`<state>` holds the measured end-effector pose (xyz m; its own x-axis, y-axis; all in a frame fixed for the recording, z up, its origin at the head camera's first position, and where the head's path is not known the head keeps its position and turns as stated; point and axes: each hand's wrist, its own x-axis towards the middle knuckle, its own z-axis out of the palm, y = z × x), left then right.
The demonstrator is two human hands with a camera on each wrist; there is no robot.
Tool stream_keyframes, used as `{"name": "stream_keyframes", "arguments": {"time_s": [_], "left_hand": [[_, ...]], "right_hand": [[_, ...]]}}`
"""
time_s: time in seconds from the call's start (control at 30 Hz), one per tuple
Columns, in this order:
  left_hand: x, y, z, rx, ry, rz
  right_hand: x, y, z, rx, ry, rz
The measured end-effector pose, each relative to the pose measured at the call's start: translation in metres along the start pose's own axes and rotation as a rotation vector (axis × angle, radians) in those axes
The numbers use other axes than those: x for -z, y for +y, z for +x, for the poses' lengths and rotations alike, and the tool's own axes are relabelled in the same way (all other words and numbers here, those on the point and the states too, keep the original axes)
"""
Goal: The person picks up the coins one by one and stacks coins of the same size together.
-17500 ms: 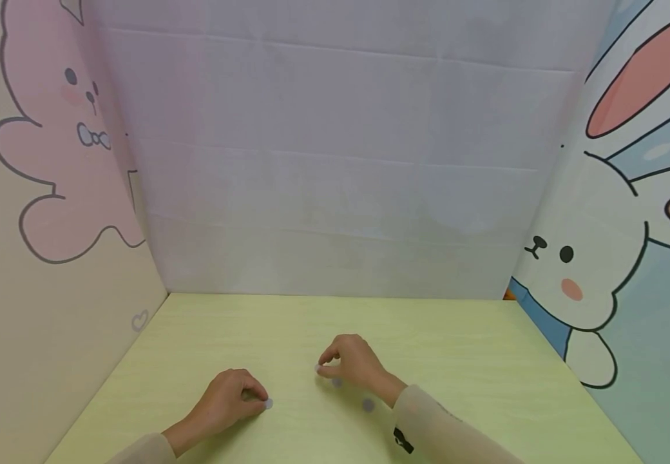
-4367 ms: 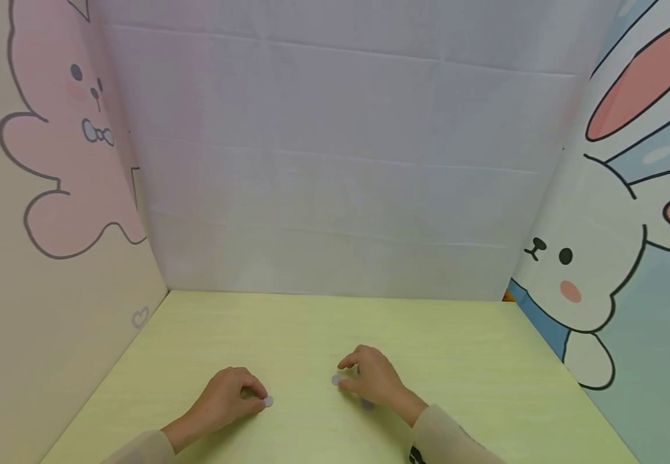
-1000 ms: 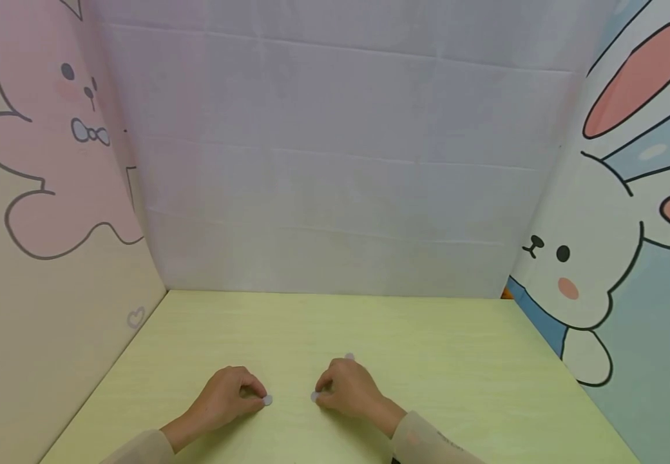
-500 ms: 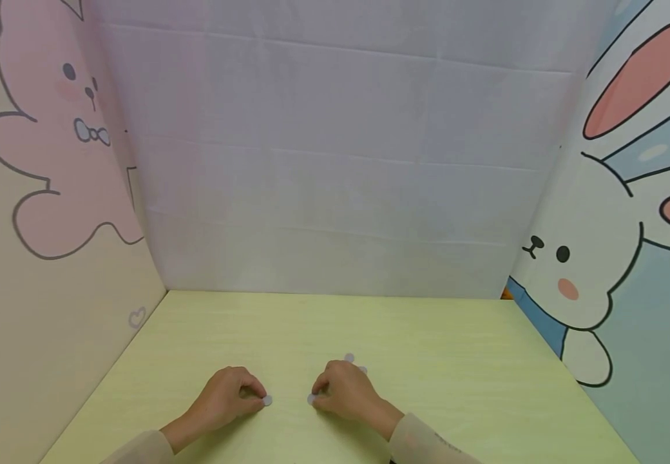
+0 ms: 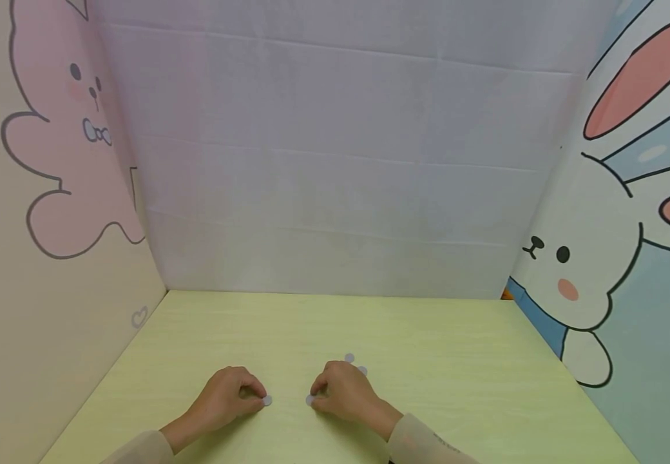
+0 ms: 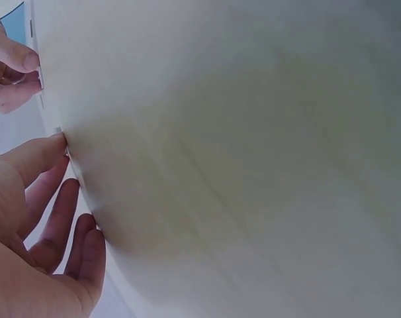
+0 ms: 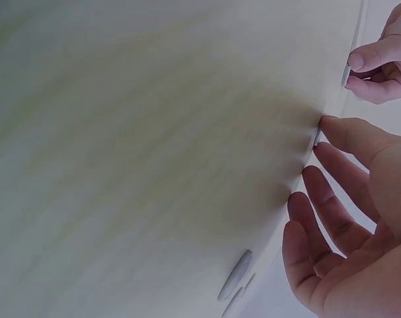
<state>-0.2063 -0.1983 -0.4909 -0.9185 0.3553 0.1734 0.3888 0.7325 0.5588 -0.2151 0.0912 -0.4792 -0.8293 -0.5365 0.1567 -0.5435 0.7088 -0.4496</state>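
My left hand [image 5: 226,398] pinches a small flat grey disc [image 5: 267,401] between thumb and index finger, low over the yellow table. To its right, my right hand [image 5: 346,392] holds a similar grey disc [image 5: 310,400] the same way, with a short gap between the two discs. The right wrist view shows this right-hand disc [image 7: 317,136] edge-on, its fingertips down at the table. Just behind the right hand lie two loose discs, one farther [image 5: 349,357] and one partly covered by the hand [image 5: 362,370]. Another loose disc [image 7: 235,275] shows near the right wrist camera.
The pale yellow table [image 5: 428,341] runs back to a plain whitish cloth wall [image 5: 335,161]. A side panel with a pink bear [image 5: 74,161] stands at left, and one with a white rabbit [image 5: 590,258] at right.
Since 4.4 s ago my right hand has moved left and toward me, now pinching a disc. Over the last second it slid slightly farther left, uncovering a loose disc. The left hand stayed put.
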Motion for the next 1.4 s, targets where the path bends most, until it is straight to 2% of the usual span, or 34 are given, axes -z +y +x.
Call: {"name": "stream_keyframes", "arguments": {"time_s": [0.5, 0.9, 1.13, 1.4], "left_hand": [[-0.002, -0.001, 0.001, -0.011, 0.005, 0.017], [-0.007, -0.011, 0.002, -0.018, -0.029, -0.013], [-0.009, -0.008, 0.003, -0.038, -0.032, -0.014], [-0.02, 0.0, 0.008, -0.05, -0.01, -0.037]], "right_hand": [[0.001, 0.001, 0.001, -0.009, 0.0, -0.004], [-0.009, 0.009, 0.005, -0.019, -0.02, 0.012], [-0.01, 0.01, 0.004, -0.022, -0.038, 0.033], [-0.012, 0.01, 0.001, -0.028, -0.05, 0.042]]}}
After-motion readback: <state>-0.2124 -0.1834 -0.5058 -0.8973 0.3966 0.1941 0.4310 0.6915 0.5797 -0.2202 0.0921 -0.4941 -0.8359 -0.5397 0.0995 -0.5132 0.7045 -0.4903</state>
